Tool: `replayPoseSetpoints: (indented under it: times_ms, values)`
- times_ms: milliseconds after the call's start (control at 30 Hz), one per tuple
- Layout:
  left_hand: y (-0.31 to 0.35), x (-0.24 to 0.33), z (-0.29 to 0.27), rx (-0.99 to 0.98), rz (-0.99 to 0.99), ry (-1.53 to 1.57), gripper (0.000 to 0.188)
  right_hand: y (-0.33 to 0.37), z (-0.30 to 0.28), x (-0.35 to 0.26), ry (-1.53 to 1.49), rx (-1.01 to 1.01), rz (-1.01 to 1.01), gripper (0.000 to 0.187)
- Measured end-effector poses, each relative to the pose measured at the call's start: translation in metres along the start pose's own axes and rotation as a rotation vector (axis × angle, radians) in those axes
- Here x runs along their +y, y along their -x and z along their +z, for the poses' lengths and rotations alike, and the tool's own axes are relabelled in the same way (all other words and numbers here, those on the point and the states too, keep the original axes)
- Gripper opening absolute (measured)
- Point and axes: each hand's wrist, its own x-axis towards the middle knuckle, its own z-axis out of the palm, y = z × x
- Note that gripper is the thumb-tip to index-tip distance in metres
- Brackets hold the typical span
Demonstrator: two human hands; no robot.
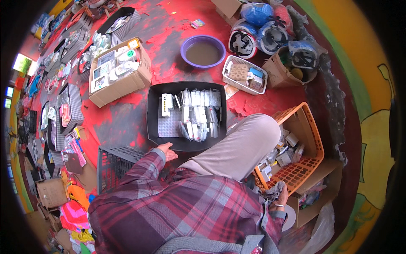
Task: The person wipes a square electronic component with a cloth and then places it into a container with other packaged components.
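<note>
Just outside the near rim of a black bin [153, 127], my left hand [168, 152] is held with its fingers stretched out, nothing in it. Inside the bin, several white boxy devices [198, 99], many in clear plastic, stand in rows on a checked grey bottom. One unwrapped white device with ports [166, 105] stands at the left of the rows. Over on the right, my right hand [282, 198] is closed on a crumpled grey cloth [274, 191], beside the near edge of an orange plastic basket [311, 127]. Small white boxes and parts [285, 156] lie in that basket.
My bent knee [249, 131] stands between bin and basket. Beyond are a purple basin of murky water [203, 51], a white basket [262, 89] and a cardboard box of devices [122, 86]. A dark crate [116, 167] stands left; wrapped helmets [258, 31] are piled at the far right.
</note>
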Motion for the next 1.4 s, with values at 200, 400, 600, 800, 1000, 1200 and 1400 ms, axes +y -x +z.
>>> replayPoseSetpoints:
  times_ms: [200, 400, 600, 800, 1000, 1200, 1400]
  values:
    - [-0.017, 0.108, -0.006, 0.412, 0.922, -1.166, 0.034, 0.015, 0.030, -0.015, 0.043, 0.035, 0.025, 0.031]
    - [-0.094, 0.165, 0.008, 0.790, 0.785, -0.662, 0.072, -0.005, 0.030, -0.006, 0.112, 0.053, 0.092, 0.033]
    - [-0.164, 0.165, -0.026, 0.526, 0.890, -0.424, 0.066, -0.001, 0.070, -0.012, 0.243, 0.041, 0.125, 0.030]
    - [-0.170, 0.156, -0.036, 0.307, 0.745, 0.380, 0.045, -0.005, 0.111, -0.013, 0.302, 0.089, 0.159, 0.026]
    - [-0.196, 0.157, -0.044, 0.819, 0.578, -1.090, 0.026, -0.012, 0.107, -0.016, 0.375, -0.058, 0.211, 0.036]
    - [-0.207, 0.178, -0.069, 0.631, 0.426, -1.557, 0.032, 0.008, 0.124, -0.022, 0.374, -0.020, 0.211, 0.031]
    - [-0.126, 0.181, 0.037, 0.814, 0.903, -0.338, 0.046, 0.018, 0.142, -0.022, 0.352, 0.084, 0.137, 0.023]
